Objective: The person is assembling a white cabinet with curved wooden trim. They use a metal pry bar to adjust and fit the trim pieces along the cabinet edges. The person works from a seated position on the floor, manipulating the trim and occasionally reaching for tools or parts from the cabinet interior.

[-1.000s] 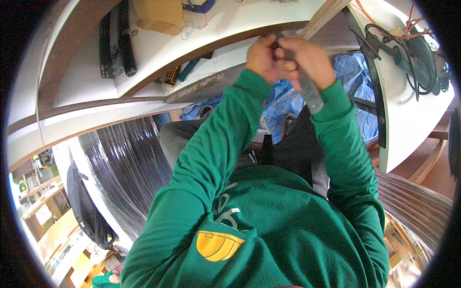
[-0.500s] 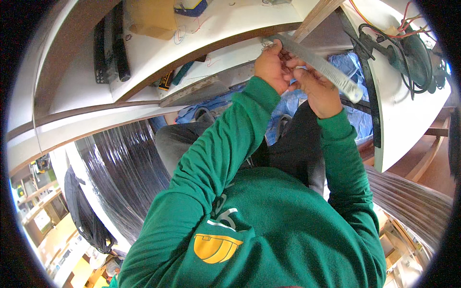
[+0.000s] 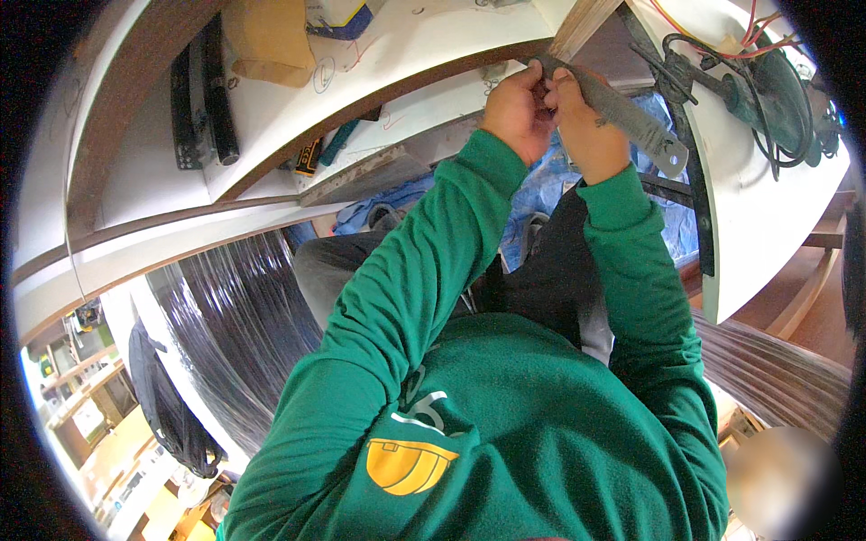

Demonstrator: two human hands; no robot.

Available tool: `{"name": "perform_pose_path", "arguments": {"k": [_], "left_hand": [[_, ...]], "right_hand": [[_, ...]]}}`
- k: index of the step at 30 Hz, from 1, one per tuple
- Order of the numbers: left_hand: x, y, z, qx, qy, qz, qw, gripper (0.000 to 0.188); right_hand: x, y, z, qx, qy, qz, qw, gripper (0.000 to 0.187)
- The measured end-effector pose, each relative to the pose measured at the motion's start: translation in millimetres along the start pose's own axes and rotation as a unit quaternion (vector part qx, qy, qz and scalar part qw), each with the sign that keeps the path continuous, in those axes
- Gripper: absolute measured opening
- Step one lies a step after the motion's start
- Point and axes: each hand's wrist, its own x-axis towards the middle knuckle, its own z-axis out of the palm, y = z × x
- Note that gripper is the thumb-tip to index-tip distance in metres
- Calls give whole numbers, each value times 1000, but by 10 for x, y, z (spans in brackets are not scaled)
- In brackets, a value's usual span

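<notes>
A flat grey metal ruler slants down to the right, with a round hole near its far right end. My right hand is closed with the thumb and fingers pinching the ruler near its upper left end. Close beside it, my left hand is closed too, its fingertips at that same end of the ruler. The fingers partly hide this end. Both hands are just below the curved dark edge of a white cabinet panel, near a wooden post.
Black drawer slides, brown paper and a blue-yellow packet lie on the white panel. At right is a green power tool with a looped black cable and red and yellow wires. Blue sheeting lies below.
The ruler has turned so its bright glare is gone and its face looks dark grey. My hands have shifted slightly up, with the right hand nearer the left. A blurred round patch appears at lower right.
</notes>
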Motion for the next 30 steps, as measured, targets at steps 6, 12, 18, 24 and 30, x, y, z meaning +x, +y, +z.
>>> {"name": "perform_pose_path", "arguments": {"k": [6,12,18,24,30], "left_hand": [[73,65,-59,-23,-7,-41,999,27],[-246,234,-157,-40,-94,-14,995,26],[-616,420,-340,-11,12,64,998,25],[68,53,-277,-56,-114,-68,990,26],[-170,239,-292,-107,-102,-39,988,29]], "right_hand": [[-16,-79,92,-105,43,-48,992,28],[-80,-267,352,-101,50,-130,985,31],[-281,-338,542,-63,-21,-187,980,30],[-85,-188,75,-119,-20,-102,987,31],[-132,-79,459,-113,61,-181,975,30]]}}
